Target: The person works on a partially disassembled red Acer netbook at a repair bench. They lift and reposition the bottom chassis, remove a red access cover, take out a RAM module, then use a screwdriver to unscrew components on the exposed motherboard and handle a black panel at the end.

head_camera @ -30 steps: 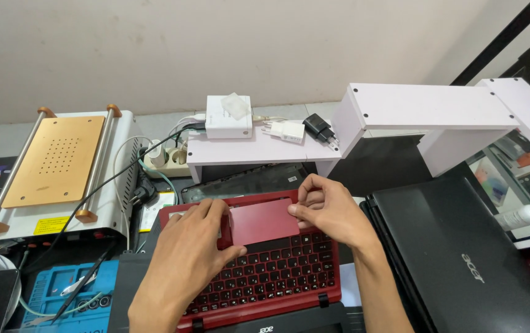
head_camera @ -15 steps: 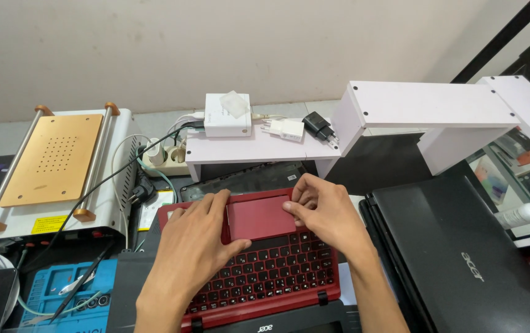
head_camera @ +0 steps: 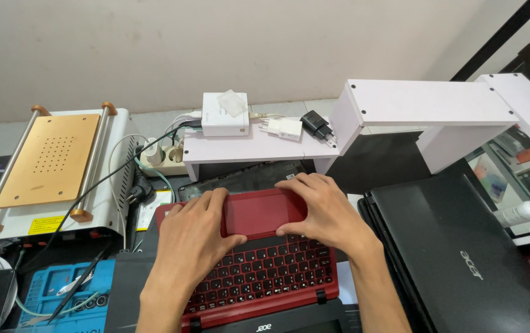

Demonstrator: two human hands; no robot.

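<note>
Pressing on the red laptop palmrest (head_camera: 259, 259), left hand (head_camera: 194, 237) and right hand (head_camera: 323, 213) have drawn closer, flanking its touchpad (head_camera: 259, 213), fingers flat, gripping nothing.

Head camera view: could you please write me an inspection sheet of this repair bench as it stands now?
Surface: work table, crowded, partly covered by a white shelf riser.
Job's things: red laptop base, keyboard up, turned with its touchpad on the far side.
Clutter: closed black laptop at right; hot-plate separator machine at left; blue tool tray with tweezers.
Hands: left hand and right hand lie flat on the palm rest, either side of the touchpad.
Cables: black cable and white cable near the power strip; white charger and black charger.
Surroundings: plain pale wall.
</note>
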